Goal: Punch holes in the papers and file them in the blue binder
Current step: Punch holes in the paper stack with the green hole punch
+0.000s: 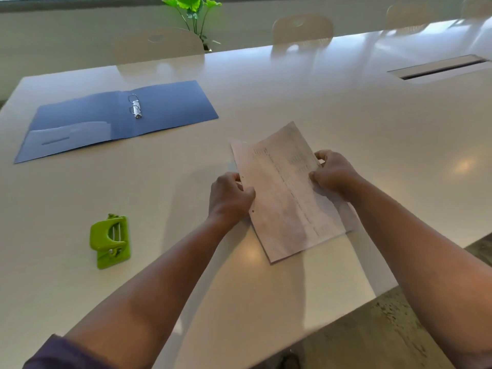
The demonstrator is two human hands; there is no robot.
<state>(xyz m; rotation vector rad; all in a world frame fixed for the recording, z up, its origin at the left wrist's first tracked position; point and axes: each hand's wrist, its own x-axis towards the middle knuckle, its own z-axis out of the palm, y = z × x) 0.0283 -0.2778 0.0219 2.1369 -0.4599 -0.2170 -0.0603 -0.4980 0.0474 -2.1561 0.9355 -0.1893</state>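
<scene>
Papers (288,193): a thin stack of printed sheets, the landmark for this entry. Lies at a slant on the white table (292,89), near its front edge. Two small punched holes show along the stack's left long edge, one above and one below the left hand's thumb. Print is too faint to read.

Left hand (230,198): at the stack's left edge, fingers curled, pinching the paper margin between thumb and fingers.

Right hand (334,174): at the stack's right edge, opposite the left hand, fingers curled over the margin and gripping it. Whether the sheets rest fully on the table or are slightly lifted cannot be told.

Blue binder (170,107): well to the left of the papers and farther from the person, lying open and flat. Its metal ring mechanism (135,106) stands at the spine fold. A pale pocket covers the lower part of the left cover. No sheets on the rings.

Green hole punch (110,241): left of the papers and nearer the person, apart from both binder and stack, standing on the table.

Background: pale chairs (302,29) beyond the papers on the table's far side; a green plant (191,6) behind them; a cable slot (439,66) in the tabletop, far right of the papers.
</scene>
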